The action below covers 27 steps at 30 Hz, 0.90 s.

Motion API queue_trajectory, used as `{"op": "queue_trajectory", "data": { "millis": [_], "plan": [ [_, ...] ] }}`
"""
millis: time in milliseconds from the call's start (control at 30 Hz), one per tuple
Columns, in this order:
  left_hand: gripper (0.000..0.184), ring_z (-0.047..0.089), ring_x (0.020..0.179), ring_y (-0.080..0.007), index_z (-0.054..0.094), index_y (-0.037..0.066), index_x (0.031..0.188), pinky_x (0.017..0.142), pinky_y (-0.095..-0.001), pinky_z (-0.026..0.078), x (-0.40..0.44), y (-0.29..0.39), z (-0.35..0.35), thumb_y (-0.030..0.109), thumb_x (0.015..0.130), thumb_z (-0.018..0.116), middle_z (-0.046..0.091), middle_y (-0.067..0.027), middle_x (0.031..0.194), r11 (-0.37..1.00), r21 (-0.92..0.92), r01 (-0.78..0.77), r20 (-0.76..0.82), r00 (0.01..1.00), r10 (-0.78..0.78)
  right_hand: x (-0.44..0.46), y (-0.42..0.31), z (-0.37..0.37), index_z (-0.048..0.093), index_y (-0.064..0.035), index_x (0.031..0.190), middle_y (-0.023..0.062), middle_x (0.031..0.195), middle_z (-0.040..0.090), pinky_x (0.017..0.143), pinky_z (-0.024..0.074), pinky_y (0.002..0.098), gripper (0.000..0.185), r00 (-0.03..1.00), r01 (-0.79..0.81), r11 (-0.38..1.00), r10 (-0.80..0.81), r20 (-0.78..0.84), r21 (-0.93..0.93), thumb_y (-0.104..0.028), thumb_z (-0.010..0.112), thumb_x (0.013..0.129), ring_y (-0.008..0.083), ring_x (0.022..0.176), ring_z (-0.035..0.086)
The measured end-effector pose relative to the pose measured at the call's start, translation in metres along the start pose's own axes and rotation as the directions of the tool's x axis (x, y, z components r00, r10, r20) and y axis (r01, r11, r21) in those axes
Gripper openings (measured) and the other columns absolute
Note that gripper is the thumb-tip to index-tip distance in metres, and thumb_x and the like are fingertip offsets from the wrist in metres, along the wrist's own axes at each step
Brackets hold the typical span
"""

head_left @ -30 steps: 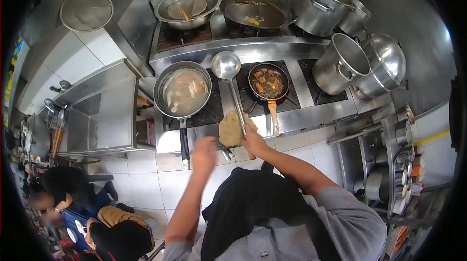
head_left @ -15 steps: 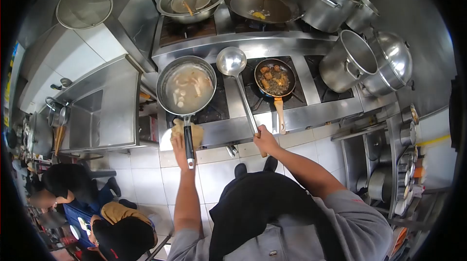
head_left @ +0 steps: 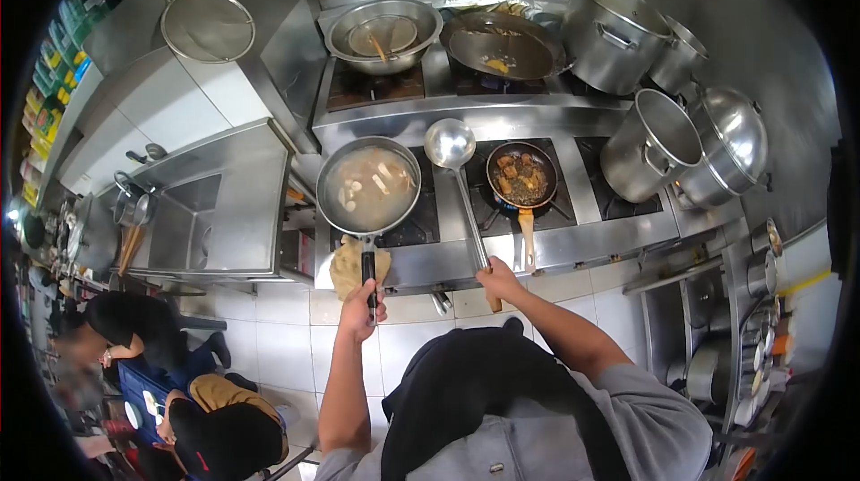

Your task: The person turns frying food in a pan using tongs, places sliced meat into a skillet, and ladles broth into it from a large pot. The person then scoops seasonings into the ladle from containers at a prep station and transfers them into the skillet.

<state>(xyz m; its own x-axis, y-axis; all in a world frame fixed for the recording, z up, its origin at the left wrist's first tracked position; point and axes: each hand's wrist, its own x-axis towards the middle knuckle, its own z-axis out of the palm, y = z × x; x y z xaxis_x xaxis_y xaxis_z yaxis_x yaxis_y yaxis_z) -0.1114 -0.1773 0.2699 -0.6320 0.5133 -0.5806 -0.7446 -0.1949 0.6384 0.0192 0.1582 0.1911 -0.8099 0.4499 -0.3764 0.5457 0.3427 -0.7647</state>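
Note:
My left hand is wrapped around the black handle of a deep frying pan. Cloudy liquid with pale, sliced pieces fills this pan on the front left burner. A crumpled tan cloth lies at the stove's front edge, beside and partly behind the pan handle. The wooden end of a long metal ladle is held in my right hand. Its bowl faces up, above the stove between the two pans. Right of the ladle, a smaller frying pan with a light handle holds browned chunks in dark oil.
Behind are a metal basin with a strainer and a wide wok. Tall pots and a domed steamer stand right. A steel sink is at left; two people sit low behind it.
My left hand has gone from lying against the cloth beside the handle to gripping the pan handle. The pale pieces have shifted in the liquid. The whole view has tilted slightly upward and left.

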Motion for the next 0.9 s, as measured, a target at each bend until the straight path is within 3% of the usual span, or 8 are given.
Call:
{"op": "queue_trajectory", "data": {
  "millis": [167, 267, 333, 367, 400, 467, 633, 900],
  "plan": [
    [0.026, 0.055, 0.056, -0.0183, 0.059, 0.009, 0.115, 0.047, -0.0313, 0.045, 0.001, 0.005, -0.013, 0.032, 0.105, 0.052, 0.060, -0.0062, 0.080, 0.999, 0.033, 0.021, -0.168, 0.986, -0.015, -0.003, 0.001, -0.002, 0.056, 0.0033, 0.097, 0.0241, 0.091, 0.065, 0.078, 0.0511, 0.0460, 0.038, 1.000, 0.008, 1.000, -0.008, 0.025, -0.010, -0.030, 0.064, 0.081, 0.0391, 0.088, 0.066],
    [0.029, 0.064, 0.078, -0.0276, 0.061, 0.009, 0.122, 0.065, -0.0398, 0.054, 0.027, -0.006, -0.056, 0.029, 0.103, 0.054, 0.065, -0.0146, 0.102, 0.833, 0.477, -0.283, -0.357, 0.803, 0.477, -0.006, -0.003, -0.007, 0.056, 0.0036, 0.096, 0.0249, 0.091, 0.065, 0.079, 0.0511, 0.0458, 0.038, 0.999, -0.016, 1.000, 0.017, 0.027, -0.009, -0.030, 0.064, 0.081, 0.0399, 0.089, 0.065],
    [0.038, 0.060, 0.105, -0.0364, 0.058, 0.010, 0.132, 0.088, -0.0477, 0.050, 0.038, -0.011, -0.054, 0.027, 0.098, 0.059, 0.058, -0.0225, 0.127, -0.255, 0.965, 0.055, 0.193, 0.506, 0.840, 0.003, 0.000, -0.008, 0.056, 0.0038, 0.096, 0.0250, 0.091, 0.065, 0.078, 0.0512, 0.0455, 0.038, 1.000, -0.015, 1.000, 0.015, 0.003, -0.008, -0.030, 0.065, 0.081, 0.0400, 0.089, 0.065],
    [0.050, 0.052, 0.116, -0.0419, 0.056, 0.009, 0.136, 0.100, -0.0531, 0.041, 0.066, -0.025, -0.078, 0.024, 0.089, 0.067, 0.049, -0.0241, 0.139, -0.285, 0.958, 0.027, 0.200, 0.651, 0.732, 0.001, 0.005, -0.006, 0.056, 0.0041, 0.096, 0.0252, 0.090, 0.064, 0.078, 0.0513, 0.0452, 0.038, 1.000, -0.013, 1.000, 0.013, -0.005, -0.008, -0.030, 0.065, 0.081, 0.0402, 0.089, 0.065],
    [0.051, 0.053, 0.114, -0.0411, 0.059, 0.010, 0.133, 0.100, -0.0539, 0.040, 0.057, -0.038, -0.047, 0.024, 0.085, 0.069, 0.054, -0.0217, 0.135, -0.324, 0.946, -0.025, 0.294, 0.487, 0.822, -0.008, -0.002, -0.009, 0.056, 0.0041, 0.096, 0.0252, 0.090, 0.064, 0.078, 0.0513, 0.0452, 0.038, 0.999, -0.037, 0.999, 0.037, -0.010, -0.008, -0.030, 0.065, 0.081, 0.0402, 0.089, 0.065],
    [0.041, 0.052, 0.115, -0.0389, 0.065, 0.011, 0.122, 0.100, -0.0546, 0.039, 0.070, -0.069, -0.020, 0.022, 0.083, 0.069, 0.059, -0.0192, 0.127, -0.267, 0.961, -0.070, 0.262, 0.532, 0.805, -0.015, -0.025, -0.025, 0.056, 0.0049, 0.097, 0.0262, 0.090, 0.064, 0.081, 0.0506, 0.0453, 0.040, 0.999, -0.017, 0.998, 0.014, -0.049, -0.062, -0.030, 0.065, 0.080, 0.0415, 0.091, 0.064],
    [0.024, 0.054, 0.112, -0.0352, 0.068, 0.009, 0.103, 0.096, -0.0515, 0.040, 0.081, -0.114, 0.100, 0.024, 0.084, 0.066, 0.063, -0.0145, 0.110, -0.424, 0.798, -0.428, 0.602, 0.588, 0.540, -0.028, -0.039, -0.039, 0.056, 0.0039, 0.096, 0.0155, 0.078, 0.062, 0.046, 0.0531, 0.0401, 0.033, 0.991, -0.133, 0.968, 0.126, 0.045, 0.214, -0.024, 0.066, 0.083, 0.0259, 0.057, 0.065],
    [0.040, 0.067, 0.094, -0.0421, 0.064, 0.002, 0.105, 0.085, -0.0502, 0.053, 0.124, -0.082, 0.124, 0.038, 0.089, 0.062, 0.071, -0.0232, 0.095, -0.119, 0.991, -0.067, 0.117, 0.870, 0.479, -0.031, -0.058, -0.070, 0.054, 0.0008, 0.100, 0.0121, 0.078, 0.059, 0.049, 0.0545, 0.0393, 0.032, 0.975, -0.194, 0.954, 0.163, 0.150, 0.229, -0.026, 0.066, 0.087, 0.0235, 0.060, 0.062]
  ]
}}
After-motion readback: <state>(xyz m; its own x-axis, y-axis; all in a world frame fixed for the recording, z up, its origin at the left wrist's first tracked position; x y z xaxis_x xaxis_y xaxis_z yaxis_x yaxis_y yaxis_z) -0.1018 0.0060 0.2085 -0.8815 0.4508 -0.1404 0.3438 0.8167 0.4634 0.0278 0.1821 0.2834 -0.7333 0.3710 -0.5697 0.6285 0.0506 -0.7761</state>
